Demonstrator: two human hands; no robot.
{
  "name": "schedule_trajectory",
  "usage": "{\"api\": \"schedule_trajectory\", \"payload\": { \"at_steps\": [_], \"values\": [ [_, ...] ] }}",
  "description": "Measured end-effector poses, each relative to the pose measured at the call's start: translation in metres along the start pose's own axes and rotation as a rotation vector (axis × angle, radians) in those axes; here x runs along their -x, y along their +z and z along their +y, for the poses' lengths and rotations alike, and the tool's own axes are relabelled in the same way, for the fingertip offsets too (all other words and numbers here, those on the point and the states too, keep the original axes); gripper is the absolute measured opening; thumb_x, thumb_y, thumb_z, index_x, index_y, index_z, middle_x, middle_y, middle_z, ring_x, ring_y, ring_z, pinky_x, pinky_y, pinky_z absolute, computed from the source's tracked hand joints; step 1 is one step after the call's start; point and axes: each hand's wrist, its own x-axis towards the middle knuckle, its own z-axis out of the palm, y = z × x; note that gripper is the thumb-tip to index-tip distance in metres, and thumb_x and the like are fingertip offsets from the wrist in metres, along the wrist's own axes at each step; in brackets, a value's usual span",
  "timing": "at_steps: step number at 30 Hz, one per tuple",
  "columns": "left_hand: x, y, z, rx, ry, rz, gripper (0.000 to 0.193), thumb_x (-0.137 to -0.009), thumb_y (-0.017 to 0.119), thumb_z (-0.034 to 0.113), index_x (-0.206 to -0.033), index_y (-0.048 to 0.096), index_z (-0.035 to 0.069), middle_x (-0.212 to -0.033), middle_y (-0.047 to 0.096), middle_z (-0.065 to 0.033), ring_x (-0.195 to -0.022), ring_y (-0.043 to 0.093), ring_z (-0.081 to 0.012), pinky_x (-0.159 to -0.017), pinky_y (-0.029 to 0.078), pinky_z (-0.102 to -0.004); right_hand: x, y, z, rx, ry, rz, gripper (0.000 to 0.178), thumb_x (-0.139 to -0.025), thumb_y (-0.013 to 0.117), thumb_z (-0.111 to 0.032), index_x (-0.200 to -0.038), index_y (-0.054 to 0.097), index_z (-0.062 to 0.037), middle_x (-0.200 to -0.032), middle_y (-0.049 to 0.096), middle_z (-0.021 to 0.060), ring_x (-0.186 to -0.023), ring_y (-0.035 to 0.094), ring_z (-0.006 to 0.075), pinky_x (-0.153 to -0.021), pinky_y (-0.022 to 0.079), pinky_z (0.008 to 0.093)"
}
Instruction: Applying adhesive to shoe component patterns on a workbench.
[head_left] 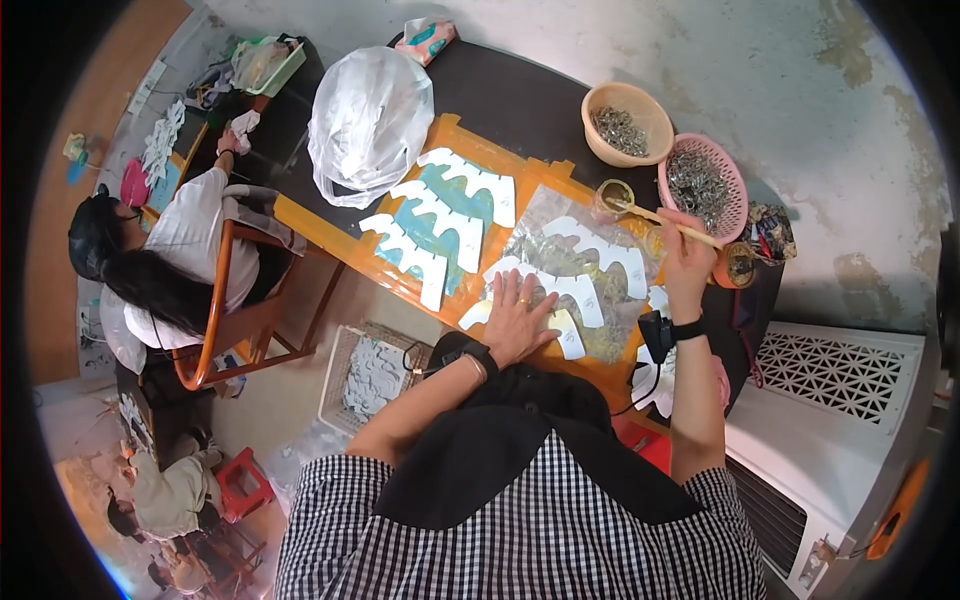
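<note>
My right hand (pixel 687 262) is closed round the light wooden handle of a thin brush (pixel 655 215), though its tip is hard to make out. The brush's far end reaches into a small glass jar (pixel 610 203) holding something brownish. My left hand (pixel 518 318) lies flat with fingers spread on the nearest white scalloped paper piece (pixel 568 337). Beyond that hand, more such white pieces (pixel 605 257) rest on a smeared clear plastic sheet (pixel 535 215). Left of the sheet, several white scalloped pieces (pixel 455 225) overlap on a blue-green patch.
Beyond the work area stand a peach bowl (pixel 655 122) and a pink basket (pixel 738 190), both with small metal clips. A stuffed white plastic bag (pixel 370 120) sits far left. An orange jar (pixel 738 268) is beside my right hand. At left a co-worker (pixel 190 235) sits on a chair.
</note>
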Motion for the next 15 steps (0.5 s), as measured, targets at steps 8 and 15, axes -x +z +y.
{"api": "schedule_trajectory", "payload": {
  "at_steps": [8,15],
  "values": [
    [-0.009,0.011,-0.001,0.046,0.076,0.095,0.063,-0.087,0.053,0.059,-0.139,0.047,0.024,-0.145,0.035,-0.0224,-0.136,0.024,-0.0475,-0.113,0.012,-0.0599,-0.015,0.022,0.014,0.180,-0.024,-0.083,0.008,-0.088,0.063,-0.006,-0.091,0.066,0.0007,-0.087,0.068,0.0084,-0.073,0.064,0.0159,-0.064,0.050,0.0280],
    [-0.009,0.004,-0.001,0.017,0.072,0.039,0.062,-0.090,0.047,0.059,-0.140,0.047,0.022,-0.147,0.035,-0.0211,-0.138,0.024,-0.0449,-0.114,0.008,-0.0588,-0.011,-0.012,0.014,-0.205,0.228,0.115,0.010,-0.094,0.058,-0.005,-0.101,0.061,0.0018,-0.097,0.067,0.0082,-0.089,0.064,0.0138,-0.074,0.056,0.0253]
  ]
}}
